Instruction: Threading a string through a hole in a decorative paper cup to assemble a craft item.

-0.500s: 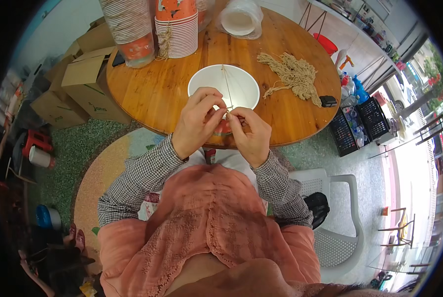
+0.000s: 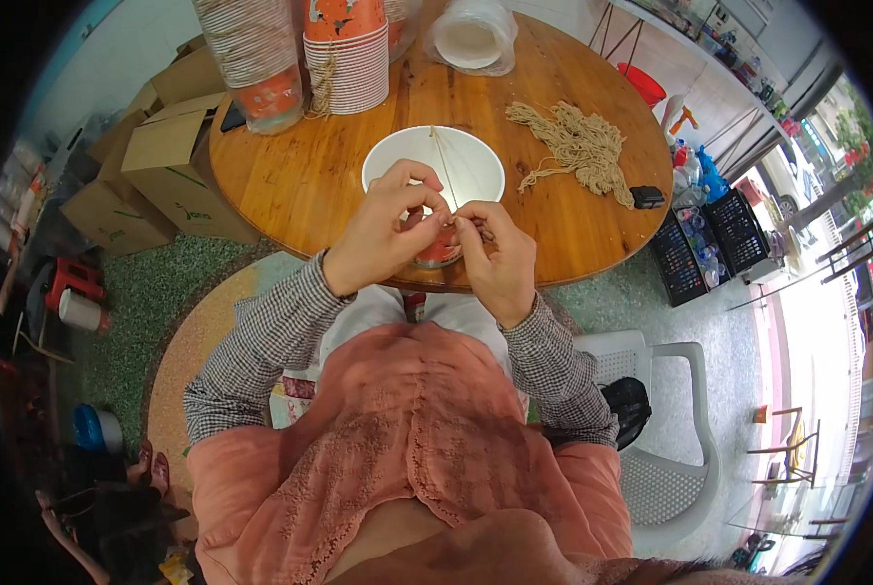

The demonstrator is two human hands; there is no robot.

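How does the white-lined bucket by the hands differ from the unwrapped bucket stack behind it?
The bucket is a single one; the bucket stack is many nested together. The bucket's mouth faces up, showing its white inside, while the bucket stack is upside down. Both show orange outsides.

Green lettering (image 2: 199, 212) on a cardboard box (image 2: 175, 166) is not clearly legible.

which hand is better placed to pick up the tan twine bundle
Probably the right hand: the tan twine bundle lies on the right of the wooden table, closer to that hand than to the left hand. Both are at the white bucket, though.
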